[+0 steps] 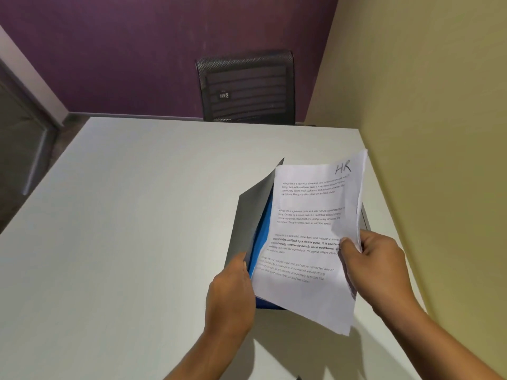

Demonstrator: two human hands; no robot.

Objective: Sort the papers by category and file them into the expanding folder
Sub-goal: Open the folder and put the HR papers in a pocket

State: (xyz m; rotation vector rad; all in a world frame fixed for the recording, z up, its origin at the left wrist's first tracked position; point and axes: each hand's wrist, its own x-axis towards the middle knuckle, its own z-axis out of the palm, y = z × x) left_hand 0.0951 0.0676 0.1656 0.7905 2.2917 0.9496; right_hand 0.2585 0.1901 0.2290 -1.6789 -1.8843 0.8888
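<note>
**Papers held over open folder, both hands engaged**

The right hand comes in from the lower right, forearm angled up and to the left across the worktop. Its thumb lies on the printed face of the papers and its fingers are curled behind their right edge, so the hand is clamped on the sheets. The top sheet faces the camera, carries four blocks of printed text and has "HR" handwritten at its upper right corner. More than one sheet is in the grip; the far right edges curl away from each other. The exact count cannot be told.

The left hand rises from the bottom centre, wrist roughly straight, back of the hand towards the camera. Its fingers are closed over the near edge of the grey flap of the folder, holding that flap tilted up and to the left. Blue inner material shows in the gap between the flap and the papers.

The folder rests on the right half of the worktop, close to the yellow wall. The papers lie over its opening, their lower edge overhanging the folder's near end. Whether any sheet is already inside a pocket cannot be told.

A black mesh chair stands beyond the far edge of the worktop, against the purple wall.
</note>
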